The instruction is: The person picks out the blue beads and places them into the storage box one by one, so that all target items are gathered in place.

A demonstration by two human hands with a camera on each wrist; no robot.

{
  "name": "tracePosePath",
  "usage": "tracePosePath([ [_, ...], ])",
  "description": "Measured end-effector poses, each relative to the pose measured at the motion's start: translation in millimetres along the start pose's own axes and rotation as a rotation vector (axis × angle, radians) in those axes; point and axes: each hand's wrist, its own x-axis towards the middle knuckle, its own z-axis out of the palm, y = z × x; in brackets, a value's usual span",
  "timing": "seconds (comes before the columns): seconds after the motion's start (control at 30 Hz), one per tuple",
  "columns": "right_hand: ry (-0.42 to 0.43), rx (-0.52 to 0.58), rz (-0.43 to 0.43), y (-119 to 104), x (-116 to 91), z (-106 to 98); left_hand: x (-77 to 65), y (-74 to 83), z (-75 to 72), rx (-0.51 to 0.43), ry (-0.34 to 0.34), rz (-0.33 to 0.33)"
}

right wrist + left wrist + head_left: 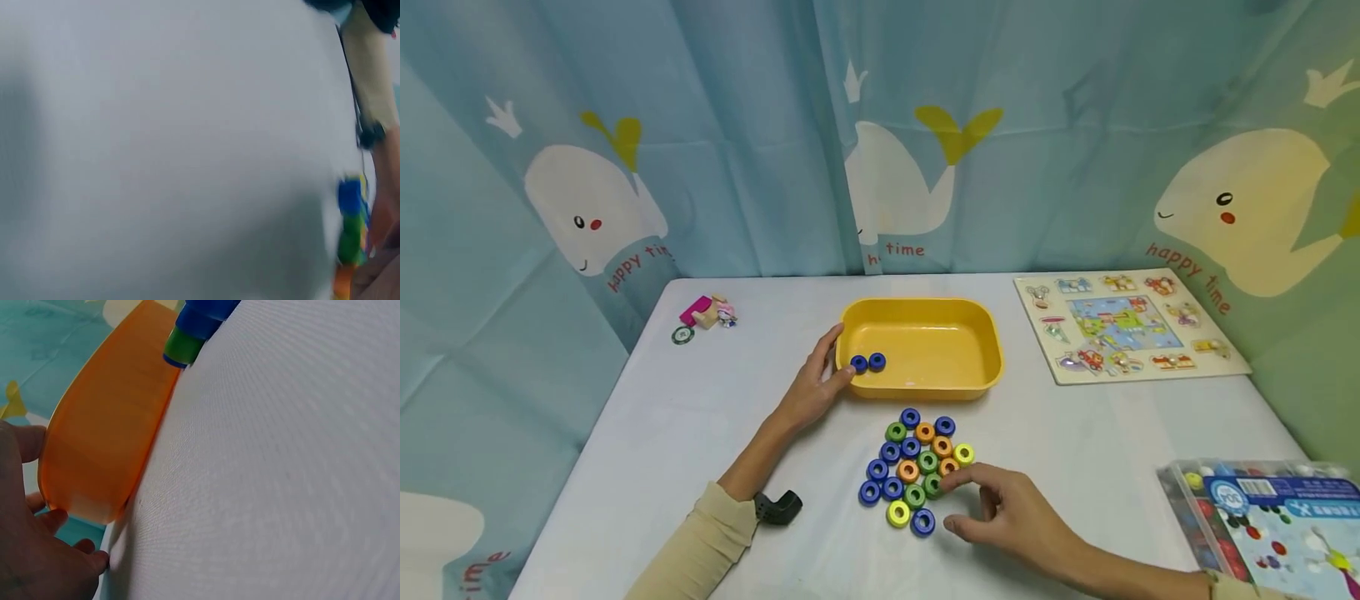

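A yellow plastic tray (917,387) sits mid-table with two blue ring beads (883,364) in its near left corner. My left hand (808,387) grips the tray's left end, thumb at the rim and fingers along the outer wall; in the left wrist view the tray (106,419) looks orange. Just below the tray lies a cluster of blue, green, orange and yellow ring beads (907,457). At the cluster's right side is my right hand (1015,512), its thumb and forefinger spread apart with nothing between them. The forefinger tip overlaps a green bead in the head view.
A wooden picture puzzle board (1120,367) lies at the back right. A clear box (1262,517) of colored pieces stands at the front right. Small toy figures (707,313) and a green-and-white disc (682,335) are at the far left. A curtain (760,167) hangs behind the table.
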Motion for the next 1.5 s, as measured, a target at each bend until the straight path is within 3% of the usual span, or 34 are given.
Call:
tracePosePath([
  [0.27,-0.026,0.062,0.055,7,-12,30,-2.4,-0.2,-0.4,0.003,0.010,-0.007],
  [0.57,-0.022,0.027,0.025,12,-8,40,-1.5,-0.2,1.0,0.013,0.004,0.028],
  [0.83,0.005,0.013,-0.071,10,-4,45,-12.1,41.6,-5.5,0.006,-0.019,-0.001],
  [1.0,0.009,0.014,-0.101,10,-4,43,-12.0,41.6,-5.2,0.009,-0.015,-0.003],
  [1.13,0.016,0.047,-0.101,1,-6,31,-12.4,42.4,-4.8,0.016,-0.018,-0.001],
  [1.27,0.054,0.067,-0.138,-15,-3,4,-12.9,43.6,-5.0,0.020,-0.016,-0.005],
  [1.5,0.107,0.033,-0.205,-35,31,-53,-12.9,44.5,-6.0,0.017,-0.013,-0.012],
])
